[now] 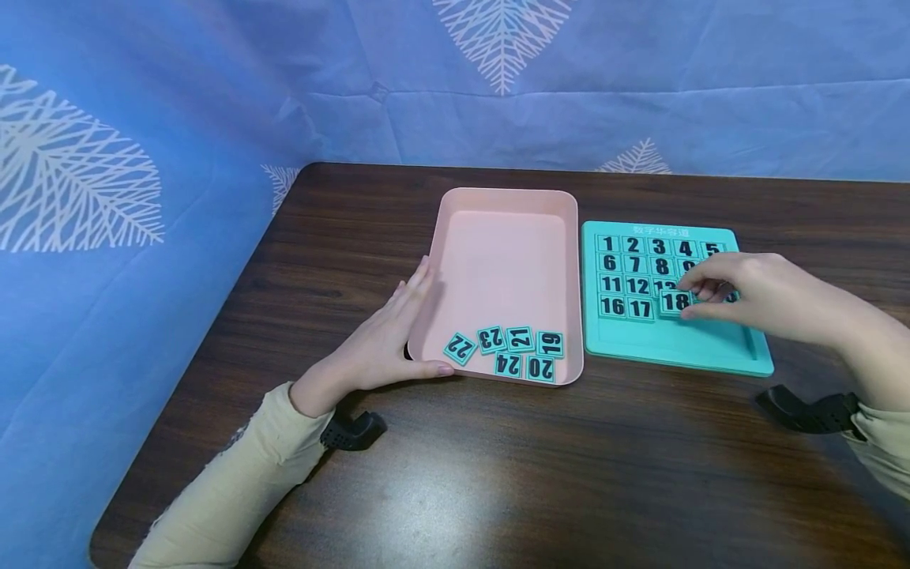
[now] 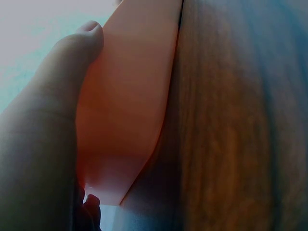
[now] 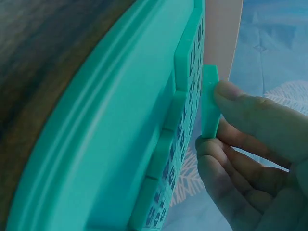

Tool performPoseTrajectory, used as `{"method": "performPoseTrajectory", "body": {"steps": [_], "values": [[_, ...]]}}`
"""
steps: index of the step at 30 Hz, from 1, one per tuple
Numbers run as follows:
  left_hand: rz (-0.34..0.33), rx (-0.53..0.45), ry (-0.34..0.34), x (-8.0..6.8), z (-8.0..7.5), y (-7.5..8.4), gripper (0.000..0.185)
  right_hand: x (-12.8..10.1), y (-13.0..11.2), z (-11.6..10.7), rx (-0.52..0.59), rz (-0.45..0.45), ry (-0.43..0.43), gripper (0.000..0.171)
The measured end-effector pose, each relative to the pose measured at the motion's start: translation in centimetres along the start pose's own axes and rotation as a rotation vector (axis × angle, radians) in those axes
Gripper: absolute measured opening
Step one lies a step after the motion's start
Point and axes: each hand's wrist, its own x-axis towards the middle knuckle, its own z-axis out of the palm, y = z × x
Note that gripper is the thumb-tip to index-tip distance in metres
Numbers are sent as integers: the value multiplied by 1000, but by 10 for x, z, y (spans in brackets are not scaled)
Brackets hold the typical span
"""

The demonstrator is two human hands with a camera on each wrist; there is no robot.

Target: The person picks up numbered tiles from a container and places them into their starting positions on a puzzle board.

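Note:
My right hand (image 1: 771,296) pinches a turquoise number tile marked 18 (image 1: 672,303) between thumb and fingers. In the right wrist view, that tile (image 3: 210,98) is apart from the board surface, beside the row of set tiles. The turquoise number board (image 1: 668,346) holds tiles in rows, with 16 and 17 at the left of the fourth row; my hand hides some at the right. My left hand (image 1: 380,340) rests at the near left corner of a pink tray (image 1: 505,265), fingers straight along its left side. Its thumb (image 2: 72,57) lies against the front rim.
Several loose tiles, among them 22 (image 1: 460,348), 24 (image 1: 508,364) and 20 (image 1: 540,369), lie at the tray's near end. Tray and board sit side by side on a dark wooden table (image 1: 554,474). A blue patterned cloth (image 1: 370,71) hangs behind and to the left.

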Motion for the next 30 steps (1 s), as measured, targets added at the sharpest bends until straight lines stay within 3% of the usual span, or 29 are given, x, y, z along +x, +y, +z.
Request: {"method": "performPoseTrajectory", "body": {"steps": [9,30], "values": [[-24,0,-9,-1,1,0,119,-5,7,8,35,-44,-2,30],[-30,-3,-8,0,1,1,118,1,-4,15,21,-40,-11,29]]}}
